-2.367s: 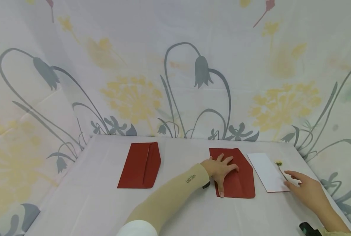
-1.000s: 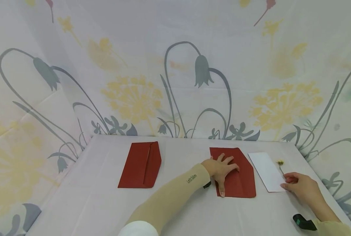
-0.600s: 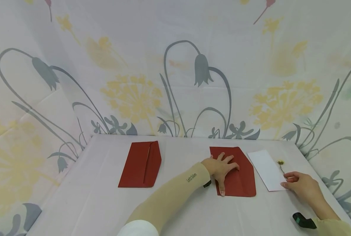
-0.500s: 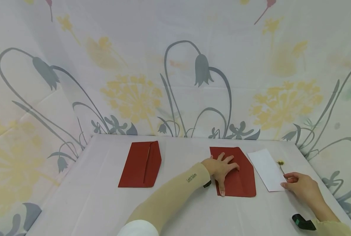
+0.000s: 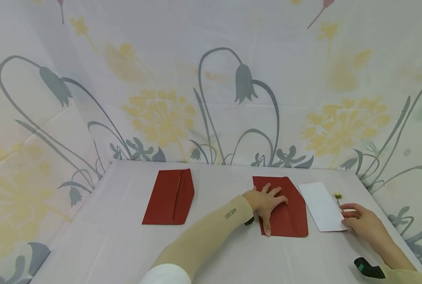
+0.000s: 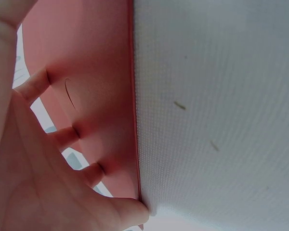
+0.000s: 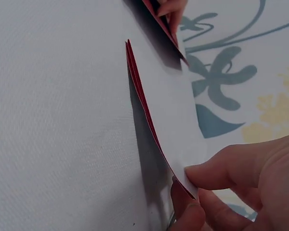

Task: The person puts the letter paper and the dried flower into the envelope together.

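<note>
My left hand (image 5: 267, 203) lies with fingers spread on a red envelope (image 5: 296, 219), fingertips pressing its surface. In the left wrist view, the thumb (image 6: 127, 211) sits at the envelope's near edge. My right hand (image 5: 368, 225) pinches a corner of a white card (image 5: 320, 207), thumb on top and a finger underneath. Red layers (image 7: 144, 103) show along the card's edge in the right wrist view, and that edge stands a little off the cloth. A small yellow flower (image 5: 337, 195) on a thin stem lies just beyond my right fingers; they hide its lower stem.
A second red envelope (image 5: 168, 197) lies on the left of the white-covered table (image 5: 101, 240). Flower-printed fabric (image 5: 221, 118) rises behind the table and along its sides. Small dark specks (image 6: 179, 105) mark the cloth near my left hand.
My right thumb and finger have come together on the card's corner. The card has turned slightly, its near end shifting left. My left hand has stayed in place on the envelope.
</note>
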The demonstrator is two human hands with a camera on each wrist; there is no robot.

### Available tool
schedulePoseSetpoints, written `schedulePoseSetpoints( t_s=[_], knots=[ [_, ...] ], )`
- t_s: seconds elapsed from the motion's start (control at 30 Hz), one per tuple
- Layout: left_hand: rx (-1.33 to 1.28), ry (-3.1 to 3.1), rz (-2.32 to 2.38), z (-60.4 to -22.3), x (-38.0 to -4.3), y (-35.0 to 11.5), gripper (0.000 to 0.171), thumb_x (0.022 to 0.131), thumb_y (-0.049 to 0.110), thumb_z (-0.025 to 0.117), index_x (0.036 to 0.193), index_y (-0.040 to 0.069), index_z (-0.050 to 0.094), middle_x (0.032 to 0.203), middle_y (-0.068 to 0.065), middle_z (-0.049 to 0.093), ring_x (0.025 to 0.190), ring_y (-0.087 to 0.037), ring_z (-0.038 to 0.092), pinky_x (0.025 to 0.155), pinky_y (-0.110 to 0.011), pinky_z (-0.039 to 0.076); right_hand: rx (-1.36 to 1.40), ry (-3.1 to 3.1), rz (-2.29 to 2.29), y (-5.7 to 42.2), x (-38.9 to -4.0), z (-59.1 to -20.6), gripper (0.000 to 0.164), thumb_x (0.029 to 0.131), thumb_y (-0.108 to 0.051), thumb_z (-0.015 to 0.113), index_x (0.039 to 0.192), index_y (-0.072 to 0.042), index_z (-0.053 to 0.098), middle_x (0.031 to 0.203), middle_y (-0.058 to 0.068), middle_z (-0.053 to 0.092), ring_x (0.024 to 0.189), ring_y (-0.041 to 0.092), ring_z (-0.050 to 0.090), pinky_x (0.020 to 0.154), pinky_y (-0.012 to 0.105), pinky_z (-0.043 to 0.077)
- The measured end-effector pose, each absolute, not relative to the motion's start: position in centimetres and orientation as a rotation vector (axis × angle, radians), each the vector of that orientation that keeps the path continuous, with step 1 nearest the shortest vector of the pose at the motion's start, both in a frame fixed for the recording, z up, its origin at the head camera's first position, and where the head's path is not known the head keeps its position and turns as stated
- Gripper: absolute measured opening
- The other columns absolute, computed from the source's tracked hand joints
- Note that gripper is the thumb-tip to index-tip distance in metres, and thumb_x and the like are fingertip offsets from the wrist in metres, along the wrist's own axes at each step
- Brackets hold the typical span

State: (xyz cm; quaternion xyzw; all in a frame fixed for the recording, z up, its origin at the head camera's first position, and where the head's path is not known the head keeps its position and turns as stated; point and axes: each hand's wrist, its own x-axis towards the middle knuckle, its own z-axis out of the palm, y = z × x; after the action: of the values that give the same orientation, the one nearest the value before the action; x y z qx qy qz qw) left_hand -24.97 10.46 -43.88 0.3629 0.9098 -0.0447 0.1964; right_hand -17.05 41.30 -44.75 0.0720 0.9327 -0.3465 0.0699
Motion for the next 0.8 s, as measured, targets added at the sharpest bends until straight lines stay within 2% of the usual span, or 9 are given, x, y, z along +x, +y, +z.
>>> schedulePoseSetpoints(
  t_s=[0.13,0.3,0.4,0.5,0.63,0.8],
  knots=[
    [1.017,2.549,-0.128,-43.78,-25.01,10.43,0.113,0.053,0.065,0.088,0.146,0.052,0.025,0.164,0.015,0.002,0.151,-0.020,-0.001,0.116,-0.047,0.022,0.237,2.760,-1.077,40.97,-16.97,-44.56,0.044,0.091,-0.009,0.057,0.130,0.013,0.055,0.112,0.026,0.061,0.075,0.014,0.055,0.060,0.028,0.047],
    [1.015,2.549,-0.126,-43.75,-24.91,10.41,0.112,0.054,0.064,0.088,0.146,0.052,0.025,0.164,0.015,0.002,0.151,-0.019,-0.001,0.116,-0.047,0.023,0.285,2.825,-1.044,40.89,-16.86,-44.47,0.042,0.094,-0.025,0.066,0.118,0.009,0.066,0.118,0.030,0.062,0.076,0.009,0.058,0.060,0.027,0.052],
    [1.019,2.547,-0.119,-43.78,-24.81,10.40,0.112,0.054,0.064,0.088,0.146,0.052,0.025,0.164,0.015,0.003,0.151,-0.020,0.000,0.116,-0.047,0.023,0.245,2.858,-1.043,41.05,-16.79,-44.35,0.045,0.091,-0.025,0.072,0.118,0.010,0.064,0.108,0.026,0.066,0.077,0.009,0.058,0.060,0.027,0.053],
    [1.026,2.547,-0.111,-43.79,-24.74,10.37,0.112,0.054,0.063,0.089,0.146,0.052,0.026,0.164,0.015,0.003,0.151,-0.021,0.001,0.116,-0.047,0.024,0.155,2.834,-1.077,41.22,-16.66,-44.17,0.049,0.088,-0.014,0.071,0.125,0.012,0.054,0.105,0.023,0.065,0.078,0.012,0.059,0.061,0.028,0.054],
    [1.027,2.550,-0.103,-43.71,-24.67,10.35,0.111,0.054,0.063,0.089,0.146,0.052,0.027,0.164,0.015,0.004,0.151,-0.021,0.001,0.115,-0.047,0.025,0.093,2.746,-1.075,41.26,-16.62,-43.91,0.057,0.086,-0.007,0.068,0.135,0.013,0.046,0.116,0.032,0.057,0.085,0.019,0.058,0.063,0.031,0.055],
    [1.022,2.554,-0.099,-43.56,-24.65,10.30,0.111,0.053,0.062,0.089,0.145,0.052,0.027,0.164,0.015,0.005,0.151,-0.021,0.001,0.115,-0.047,0.025,0.145,2.721,-1.021,41.14,-16.70,-43.93,0.046,0.096,-0.019,0.064,0.129,0.012,0.057,0.127,0.036,0.054,0.093,0.023,0.061,0.067,0.031,0.056]
  ],
)
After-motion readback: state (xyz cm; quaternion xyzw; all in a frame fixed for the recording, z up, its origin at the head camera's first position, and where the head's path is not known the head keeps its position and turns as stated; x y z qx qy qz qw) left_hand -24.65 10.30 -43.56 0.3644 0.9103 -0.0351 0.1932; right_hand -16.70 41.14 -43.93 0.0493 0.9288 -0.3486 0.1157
